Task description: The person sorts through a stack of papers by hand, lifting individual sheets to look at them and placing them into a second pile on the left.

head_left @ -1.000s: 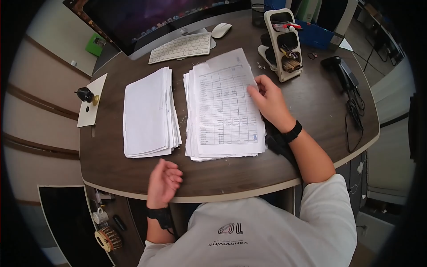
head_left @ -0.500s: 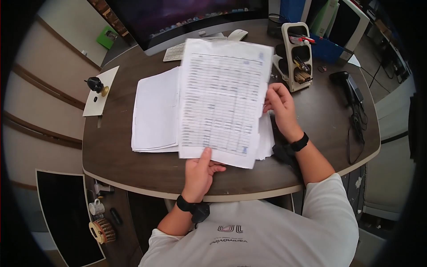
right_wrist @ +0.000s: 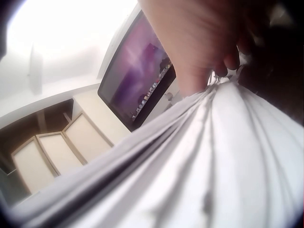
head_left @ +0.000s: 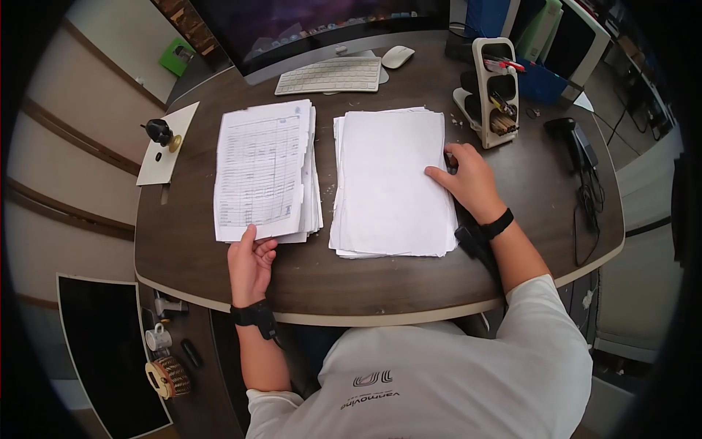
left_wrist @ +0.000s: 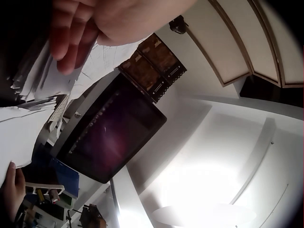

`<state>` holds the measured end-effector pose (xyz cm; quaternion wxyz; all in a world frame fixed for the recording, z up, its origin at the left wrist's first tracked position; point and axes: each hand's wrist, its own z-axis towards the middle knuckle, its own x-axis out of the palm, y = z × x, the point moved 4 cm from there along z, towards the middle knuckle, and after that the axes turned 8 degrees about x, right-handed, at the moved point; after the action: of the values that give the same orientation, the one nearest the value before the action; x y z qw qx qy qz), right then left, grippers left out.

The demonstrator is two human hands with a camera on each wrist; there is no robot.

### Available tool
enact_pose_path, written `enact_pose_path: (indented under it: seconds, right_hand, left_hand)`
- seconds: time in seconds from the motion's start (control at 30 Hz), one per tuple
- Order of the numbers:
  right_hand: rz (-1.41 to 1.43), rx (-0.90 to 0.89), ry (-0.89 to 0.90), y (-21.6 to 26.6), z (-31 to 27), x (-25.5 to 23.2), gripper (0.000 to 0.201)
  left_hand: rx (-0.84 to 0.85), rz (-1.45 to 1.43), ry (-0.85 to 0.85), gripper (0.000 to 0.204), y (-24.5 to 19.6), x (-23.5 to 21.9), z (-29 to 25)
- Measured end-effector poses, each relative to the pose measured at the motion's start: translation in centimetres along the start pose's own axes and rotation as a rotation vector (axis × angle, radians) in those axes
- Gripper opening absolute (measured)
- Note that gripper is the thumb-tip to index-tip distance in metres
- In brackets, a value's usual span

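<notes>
Two stacks of paper lie side by side on the desk. In the head view, a sheet printed with a table (head_left: 259,172) tops the left stack (head_left: 313,183). My left hand (head_left: 251,269) pinches this sheet's lower edge, thumb on the print and the other fingers underneath. A blank white sheet (head_left: 391,183) faces up on the right stack (head_left: 391,254). At that stack's right edge, my right hand (head_left: 474,183) pinches paper, its thumb over the top. Close up in the right wrist view, the fingers (right_wrist: 231,59) meet the paper edges.
Behind the stacks are a keyboard (head_left: 329,75), a mouse (head_left: 398,57) and a monitor (head_left: 336,29). A pen holder (head_left: 497,95) stands at the back right, near a black corded device (head_left: 574,146). Leftward lies a white board (head_left: 172,146) with a dark figurine (head_left: 159,132).
My left hand took the printed sheet from the right stack, turned it and carried it left onto the left stack. My right hand let that sheet go and is back at the right stack's edge.
</notes>
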<state>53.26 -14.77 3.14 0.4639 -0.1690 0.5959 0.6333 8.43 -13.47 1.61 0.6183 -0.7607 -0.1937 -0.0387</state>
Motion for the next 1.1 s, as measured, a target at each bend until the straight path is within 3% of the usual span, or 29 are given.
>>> enact_pose_path:
  seconds: [0.23,0.3,0.5,0.57,0.7,0.77,0.87,1.03,1.1]
  right_hand:
    - [0.106,0.057,0.049,-0.5,0.3,0.6,0.051]
    - [0.289,0.150,0.085,-0.8,0.3,0.9,0.049]
    - [0.353,0.145,0.072,-1.2,0.5,1.0,0.041]
    - [0.284,0.022,0.016,-1.0,0.6,0.8,0.030]
    - [0.238,-0.034,-0.045,-1.3,0.9,0.8,0.019]
    - [0.608,0.172,0.020,-2.4,1.4,1.5,0.014]
    - [0.905,0.297,0.073,-2.3,1.7,1.2,0.013]
    - [0.952,0.343,0.078,-2.2,1.8,0.8,0.017]
    - [0.946,0.353,0.077,-2.8,1.9,0.7,0.019]
  left_hand:
    - [-0.064,0.006,0.002,0.026,0.5,-0.1,0.6]
    - [-0.064,-0.014,-0.003,0.020,0.5,0.1,0.6]
    - [-0.046,-0.013,-0.026,0.021,-0.3,-0.4,0.9]
    - [-0.047,-0.004,-0.028,0.023,-0.4,-0.5,0.9]
    - [-0.092,0.039,-0.018,0.041,0.1,-1.9,-0.4]
    - [-0.169,0.041,0.007,0.054,0.8,-2.3,-2.2]
    - [-0.247,-0.019,0.171,0.053,3.1,-0.6,-6.1]
    - [-0.463,0.111,0.608,0.038,4.8,6.6,-11.0]
    - [-0.422,0.157,0.652,0.036,5.1,8.6,-11.1]
